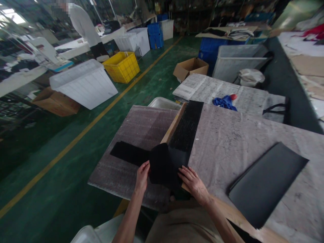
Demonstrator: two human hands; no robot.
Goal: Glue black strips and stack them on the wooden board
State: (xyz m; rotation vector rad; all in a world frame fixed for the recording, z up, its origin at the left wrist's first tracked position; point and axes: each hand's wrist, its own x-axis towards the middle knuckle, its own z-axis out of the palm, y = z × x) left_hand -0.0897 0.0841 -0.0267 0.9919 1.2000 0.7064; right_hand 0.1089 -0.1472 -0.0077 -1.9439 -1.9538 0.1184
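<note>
A piece of black sheet material (162,165) lies curved over the table's edge between my hands. My left hand (143,173) pinches its left edge between thumb and fingers. Spread flat, the fingers of my right hand (192,182) rest on the right part of the same sheet. Beyond it runs a black strip (188,123) along the wooden edge (173,126) of the table. A stack of narrow black pieces (129,152) lies on the lower board (131,125) to the left, partly hidden by the sheet. At the right is a stack of larger dark sheets (268,182).
The grey-covered table (222,135) spreads to the right. Behind it lie a blue cloth (224,102) and a cardboard box (191,67). Across the green floor (96,135) stand a white bin (84,82), a yellow crate (121,66) and a person (84,27) at a workbench.
</note>
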